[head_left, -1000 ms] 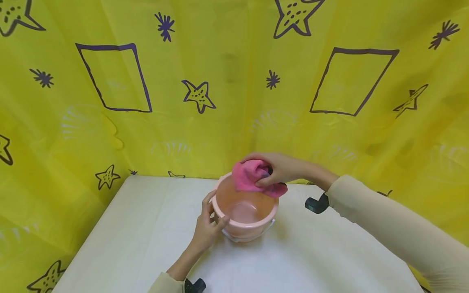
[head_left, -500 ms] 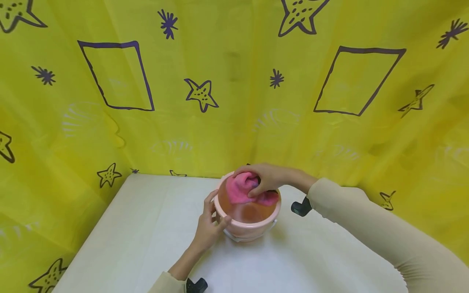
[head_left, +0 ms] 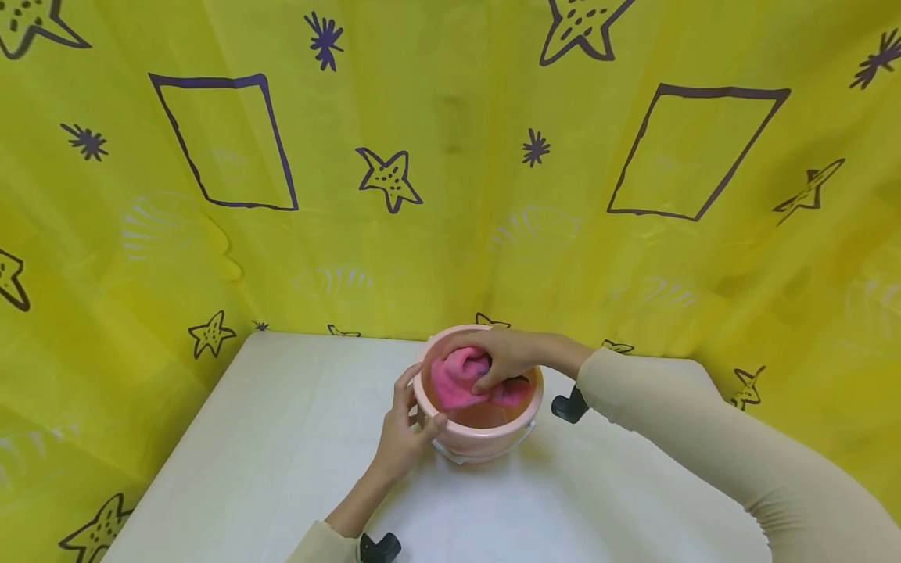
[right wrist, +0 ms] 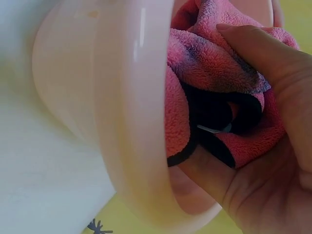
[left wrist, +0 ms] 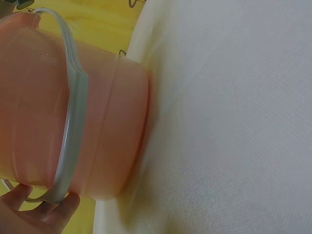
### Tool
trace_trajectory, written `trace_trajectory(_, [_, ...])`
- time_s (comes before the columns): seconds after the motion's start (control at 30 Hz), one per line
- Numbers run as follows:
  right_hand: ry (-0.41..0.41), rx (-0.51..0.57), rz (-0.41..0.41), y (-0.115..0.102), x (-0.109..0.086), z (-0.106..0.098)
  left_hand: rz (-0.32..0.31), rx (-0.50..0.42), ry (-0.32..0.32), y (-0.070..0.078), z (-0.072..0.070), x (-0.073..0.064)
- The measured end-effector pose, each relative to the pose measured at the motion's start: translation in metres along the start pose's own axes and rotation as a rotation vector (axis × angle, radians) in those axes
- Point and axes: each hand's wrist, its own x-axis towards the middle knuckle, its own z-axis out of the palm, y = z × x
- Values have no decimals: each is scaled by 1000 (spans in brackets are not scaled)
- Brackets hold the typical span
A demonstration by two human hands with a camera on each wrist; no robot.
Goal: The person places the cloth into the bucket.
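Observation:
A pale pink plastic bucket (head_left: 479, 446) stands upright on the white table, its light handle (left wrist: 77, 112) hanging down the near side. My left hand (head_left: 401, 438) grips the bucket's left side, thumb at the rim and fingers around the outer wall. Inside the bucket's mouth, my right hand (head_left: 508, 356) holds a bunched pink cloth (head_left: 454, 379). In the right wrist view the fluffy cloth (right wrist: 219, 63) shows dark grey stains and a black edging, pinched between thumb and fingers. Part of the cloth is hidden behind the bucket's rim.
The white table (head_left: 281, 438) spreads around the bucket. A yellow curtain (head_left: 450, 258) with drawn starfish and shells hangs close behind and along both sides. A dark wrist camera (head_left: 570, 405) sits beside the bucket on my right wrist.
My right hand has moved down and slightly left, carrying the cloth from above the rim into the bucket. My left hand keeps its hold on the bucket.

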Motion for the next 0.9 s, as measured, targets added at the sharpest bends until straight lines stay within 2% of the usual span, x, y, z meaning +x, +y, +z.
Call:
trace_trajectory(0.43, [-31,13,-29,-3,3,0,1,4,-1,-2,0,0])
trace_trajectory(0.8, [-62,-66,85,-10,8,-4,-13,10,-3,-1,0,-1])
trace_trajectory(0.9, [-88,-48,94,-11,12,-6,-9,17,-3,-1,0,-1])
